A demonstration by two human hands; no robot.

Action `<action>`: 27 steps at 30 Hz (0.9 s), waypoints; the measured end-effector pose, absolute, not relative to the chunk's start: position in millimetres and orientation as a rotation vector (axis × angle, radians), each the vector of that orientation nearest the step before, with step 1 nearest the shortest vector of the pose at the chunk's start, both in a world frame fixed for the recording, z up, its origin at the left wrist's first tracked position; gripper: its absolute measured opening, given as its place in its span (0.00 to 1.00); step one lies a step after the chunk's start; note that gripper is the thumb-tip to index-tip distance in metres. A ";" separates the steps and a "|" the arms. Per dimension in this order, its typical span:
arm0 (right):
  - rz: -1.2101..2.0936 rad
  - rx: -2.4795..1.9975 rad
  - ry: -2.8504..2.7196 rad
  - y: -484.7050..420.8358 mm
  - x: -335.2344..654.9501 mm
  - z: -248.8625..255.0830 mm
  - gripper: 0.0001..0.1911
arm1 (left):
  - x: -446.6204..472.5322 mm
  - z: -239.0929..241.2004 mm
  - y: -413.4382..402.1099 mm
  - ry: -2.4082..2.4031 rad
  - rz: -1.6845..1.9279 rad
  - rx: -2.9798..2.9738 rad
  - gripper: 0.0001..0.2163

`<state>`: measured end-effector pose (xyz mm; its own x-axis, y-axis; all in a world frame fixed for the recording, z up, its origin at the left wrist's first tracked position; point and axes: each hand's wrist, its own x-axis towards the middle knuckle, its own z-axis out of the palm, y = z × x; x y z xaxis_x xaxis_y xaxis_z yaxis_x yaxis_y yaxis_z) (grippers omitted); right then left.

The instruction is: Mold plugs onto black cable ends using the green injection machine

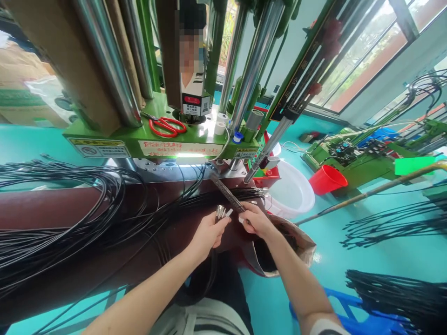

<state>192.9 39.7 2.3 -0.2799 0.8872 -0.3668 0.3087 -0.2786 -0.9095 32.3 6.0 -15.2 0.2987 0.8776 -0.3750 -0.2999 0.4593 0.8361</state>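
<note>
My left hand (208,231) is closed around a small bunch of black cables, whose silvery metal connectors (220,211) stick up past my fingers. A pale tip shows by my left thumb. My right hand (256,219) grips the near end of a long dark metal bar (226,193) with a row of small slots along it. The bar slants away to the left, its far end close to the machine's steel bed (160,168). Both hands are above the brown worktable (188,228), a short gap apart. Beside the bar lie black cables (206,200) with metal ends pointing right.
A green press (136,139) stands ahead, with red-handled scissors (167,126) on its ledge. Coiled black cables (101,195) cover the table's left. To the right are an open sack (307,251), a white tub (295,188) and a red bucket (328,180). Another person sits behind the press.
</note>
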 end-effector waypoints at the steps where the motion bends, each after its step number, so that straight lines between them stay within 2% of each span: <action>1: 1.643 -1.393 -1.293 32.8 192.3 -3.6 0.17 | 36.2 -14.6 7.0 0.955 0.840 0.748 0.14; 5: 1.595 -1.213 -1.005 20.5 188.6 -18.6 0.28 | 48.9 -10.4 10.4 0.977 0.733 0.810 0.14; 19: 1.461 -1.227 -1.169 13.2 192.1 -23.3 0.24 | 52.6 -19.0 10.0 1.092 0.790 0.879 0.13; 27: 1.319 -1.294 -1.301 8.9 186.3 -19.0 0.26 | 53.8 -20.6 9.7 1.111 0.783 0.921 0.13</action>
